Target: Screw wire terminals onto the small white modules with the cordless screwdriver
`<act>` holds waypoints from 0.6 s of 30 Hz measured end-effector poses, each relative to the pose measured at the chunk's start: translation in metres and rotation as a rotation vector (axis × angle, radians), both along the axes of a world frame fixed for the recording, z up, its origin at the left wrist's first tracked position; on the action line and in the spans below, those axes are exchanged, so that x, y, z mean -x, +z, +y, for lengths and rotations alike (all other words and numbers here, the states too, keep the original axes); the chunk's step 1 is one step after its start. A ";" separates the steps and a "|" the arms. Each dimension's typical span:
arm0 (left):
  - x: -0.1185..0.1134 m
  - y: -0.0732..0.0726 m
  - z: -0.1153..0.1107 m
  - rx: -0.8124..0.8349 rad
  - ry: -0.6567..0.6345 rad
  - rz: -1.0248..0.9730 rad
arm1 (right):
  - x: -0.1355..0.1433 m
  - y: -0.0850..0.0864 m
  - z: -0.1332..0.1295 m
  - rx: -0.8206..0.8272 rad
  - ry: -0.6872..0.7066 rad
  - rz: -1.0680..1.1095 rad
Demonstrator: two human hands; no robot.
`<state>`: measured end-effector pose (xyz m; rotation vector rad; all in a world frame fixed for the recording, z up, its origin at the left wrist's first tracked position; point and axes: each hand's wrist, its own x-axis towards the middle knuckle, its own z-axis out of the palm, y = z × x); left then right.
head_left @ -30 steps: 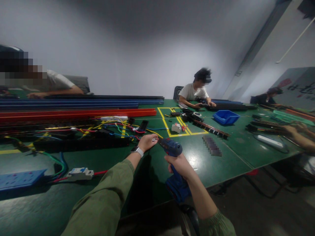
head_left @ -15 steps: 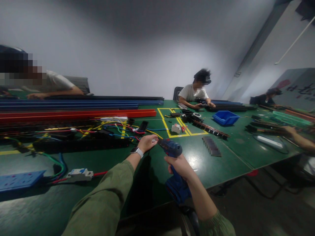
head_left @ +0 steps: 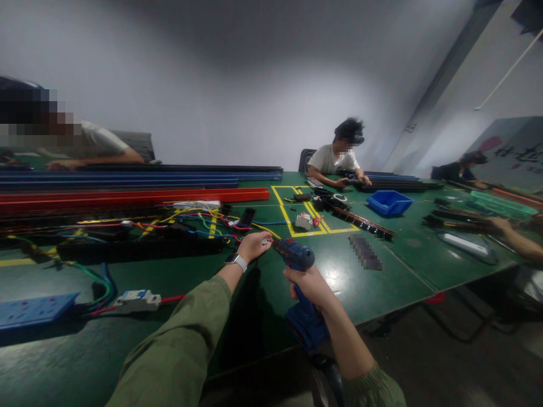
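My right hand (head_left: 311,282) is wrapped round the grip of a blue cordless drill (head_left: 299,257), whose battery base hangs near the table's front edge. The drill's nose points left, right up at my left hand (head_left: 253,247). Those left fingers are closed round a small, pale part (head_left: 266,241), too small to name, at the tip of the drill. A watch (head_left: 236,260) with a light strap is on my left wrist. Behind this hand lie red, blue and yellow wires (head_left: 237,226) and a black box-like device (head_left: 247,217).
On the green table (head_left: 407,282), a blue power strip (head_left: 36,314) and a wired circuit breaker (head_left: 138,301) lie left; another breaker (head_left: 304,221) sits by yellow tape. Red channels (head_left: 136,198), a blue bin (head_left: 389,203) and a blurred flat object (head_left: 365,252) lie further off. Other people sit around.
Nearly nothing differs. Both hands and the drill hold the same place, with only a tiny shift of the camera view.
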<state>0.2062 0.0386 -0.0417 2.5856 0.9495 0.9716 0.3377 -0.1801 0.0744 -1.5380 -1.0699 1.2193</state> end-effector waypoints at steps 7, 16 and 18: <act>0.001 0.001 0.000 -0.005 -0.007 0.002 | -0.001 0.000 0.000 -0.024 0.019 0.016; 0.000 0.002 0.000 0.014 0.003 0.010 | 0.000 0.003 -0.002 -0.035 0.018 0.004; 0.000 0.002 0.000 0.013 0.007 0.008 | 0.000 0.003 -0.002 -0.034 0.016 0.011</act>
